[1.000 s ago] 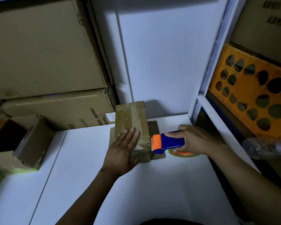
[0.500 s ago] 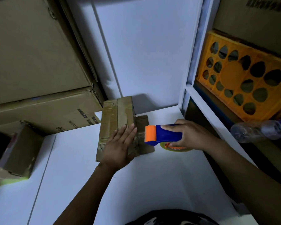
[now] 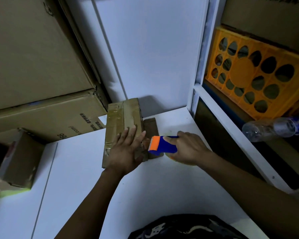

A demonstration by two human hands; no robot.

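Surfaces noted: parcel (image 3: 123,125) is brown cardboard, matt, and strips of brown packing tape across its top are glossy and wrinkled in places. The tape dispenser (image 3: 162,147) is moulded plastic, blue body with orange head, smooth with a slight sheen. White bench (image 3: 86,187): smooth, matt top. Stacked cartons (image 3: 33,57): corrugated cardboard, matt, edges scuffed. Orange crate (image 3: 254,73): perforated plastic, dull finish. Clear bottle (image 3: 269,128): thin plastic, glossy. White back panel (image 3: 154,49): smooth, matt.

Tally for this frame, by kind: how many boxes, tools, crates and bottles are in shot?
Taped box: 1
Other cardboard boxes: 4
Flat cardboard piece: 1
Tape dispenser: 1
Orange crate: 1
Plastic bottle: 1
Total: 9
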